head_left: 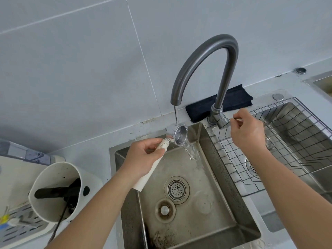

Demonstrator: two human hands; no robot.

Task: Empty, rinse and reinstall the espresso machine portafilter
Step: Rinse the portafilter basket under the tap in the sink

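Portafilter [177, 136] tilts under running faucet [204, 69], handle clasped in left grip [143, 159]; right grip [248, 128] pinches the lever.

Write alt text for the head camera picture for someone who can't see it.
A left hand holds a portafilter by its white handle under water running from a faucet into a steel sink. The right hand pinches the faucet lever. A white knock box sits left.

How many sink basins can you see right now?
3. The near basin sits under the running faucet, where the portafilter is held; a second, on the right, holds a wire rack; a third is cut off at far right.
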